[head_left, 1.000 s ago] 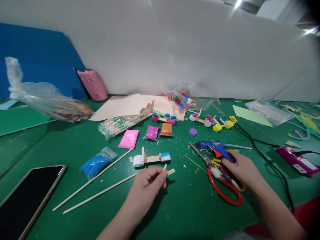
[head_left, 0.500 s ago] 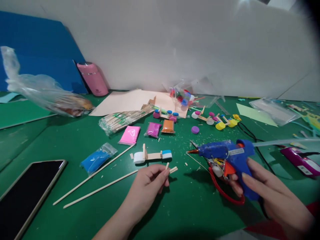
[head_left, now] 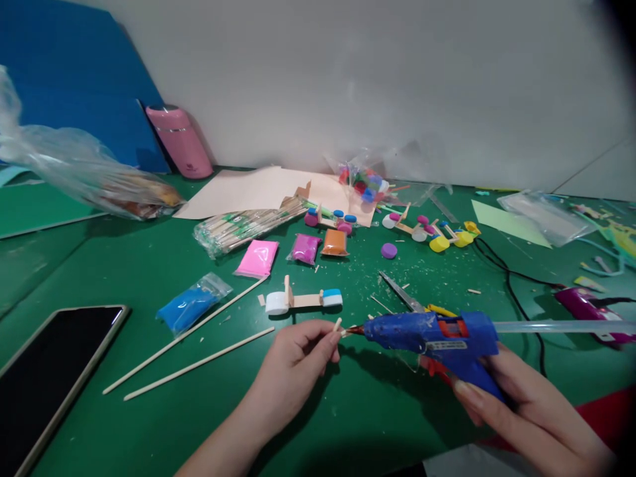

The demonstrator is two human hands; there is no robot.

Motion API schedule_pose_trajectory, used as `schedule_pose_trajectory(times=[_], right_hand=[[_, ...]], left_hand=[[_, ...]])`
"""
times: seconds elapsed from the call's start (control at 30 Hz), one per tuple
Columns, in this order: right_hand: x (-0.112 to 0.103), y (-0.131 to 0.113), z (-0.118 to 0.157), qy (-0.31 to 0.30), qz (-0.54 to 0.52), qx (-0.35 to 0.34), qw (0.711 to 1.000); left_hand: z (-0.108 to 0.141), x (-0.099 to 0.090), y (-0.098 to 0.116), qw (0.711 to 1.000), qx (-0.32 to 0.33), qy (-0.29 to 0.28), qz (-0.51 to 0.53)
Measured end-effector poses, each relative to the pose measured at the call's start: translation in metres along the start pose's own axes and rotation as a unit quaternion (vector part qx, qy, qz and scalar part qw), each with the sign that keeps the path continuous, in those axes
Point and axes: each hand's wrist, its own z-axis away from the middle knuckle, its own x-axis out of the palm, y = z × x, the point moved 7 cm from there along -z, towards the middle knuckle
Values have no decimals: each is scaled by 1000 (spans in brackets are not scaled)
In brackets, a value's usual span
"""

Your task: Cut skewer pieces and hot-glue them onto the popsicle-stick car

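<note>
Right hand [head_left: 517,404]: closed round blue glue gun [head_left: 412,332]
Left hand [head_left: 298,371]: pinching small sticks [head_left: 337,324] at its nozzle
Sticker [head_left: 448,345]: unreadable
Tabletop [head_left: 199,424]: green, scraps [head_left: 410,268] strewn
Pink flask [head_left: 181,144]: tiny, illegible mark
Behind: pale wall [head_left: 348,79], blue board [head_left: 64,59]

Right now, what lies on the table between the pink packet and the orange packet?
The purple packet lies between the pink packet and the orange packet; the head view shows it.

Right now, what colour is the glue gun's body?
Blue, clearest in the head view.
</note>
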Motion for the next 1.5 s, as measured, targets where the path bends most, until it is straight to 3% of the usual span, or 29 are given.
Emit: schedule_pose_trajectory(times=[0.1,0.27,0.5,0.73,1.1,1.27,1.5], right_hand=[[4,5,2,-33,51,-6,998],[1,-4,7,6,81,-57,995],[12,-23,2,-77,160,-88,980],[13,-27,9,-52,214,-155,963],[8,-12,7,-63,215,-153,963],[18,-20,4,-116,193,-122,967],[15,-19,6,-86,198,-138,967]], left_hand=[[0,-1,1,1000,0,4,1],[0,-1,1,1000,4,4,-5],[-1,1,0,1000,7,-2,-13],[-1,1,-1,999,18,-9,-28],[-2,2,-1,999,14,-12,-27],[-1,2,1,999,16,-12,-37],[-1,2,-1,999,7,-15,-31]])
